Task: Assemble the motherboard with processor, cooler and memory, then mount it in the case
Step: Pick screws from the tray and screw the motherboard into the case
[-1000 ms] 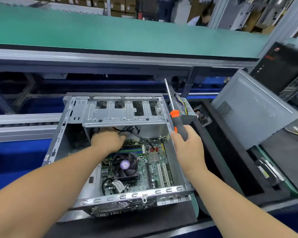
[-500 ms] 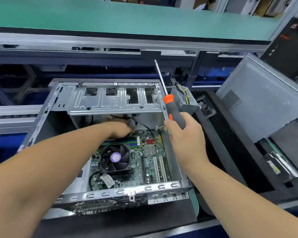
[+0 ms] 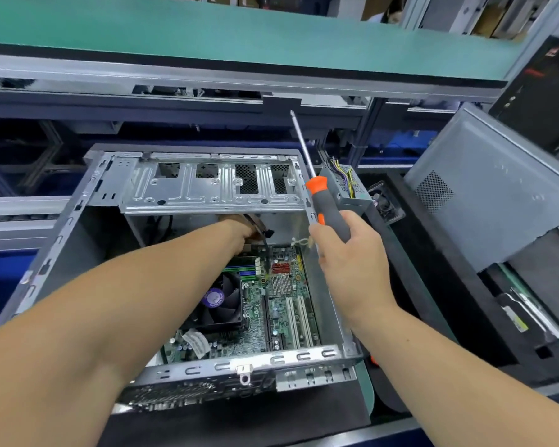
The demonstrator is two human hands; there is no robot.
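an open computer case (image 3: 62,240) is lying on its side on a black mat (image 3: 239,424) at the near edge of the workstation, its open face turned up toward the camera. the motherboard (image 3: 271,317) is sitting flat on the case floor, toward the case's near right corner, with the black cooler fan (image 3: 221,301) standing on it left of centre and the memory sticks (image 3: 239,269) lying just beyond the fan, toward the far end. a silver drive cage (image 3: 207,188) is spanning the far end of the case, above the board.

the left hand (image 3: 244,229) is reaching deep into the case, under the near lip of the drive cage, and is touching a black cable (image 3: 265,243) that is hanging down to the board; the cage and the wrist are hiding the fingers, so whether they are gripping the cable cannot be told.

the right hand (image 3: 349,256) is hovering over the right wall of the case with its fingers wrapped round the grey and orange handle of a screwdriver (image 3: 323,201), which is pointing its shaft up and away, tip clear of everything.

just beyond the right far corner of the case a power supply (image 3: 346,188) with yellow and black wires is resting. a grey side panel (image 3: 484,195) is leaning at the right edge of the workstation. a green shelf (image 3: 239,40) is running across the far side.
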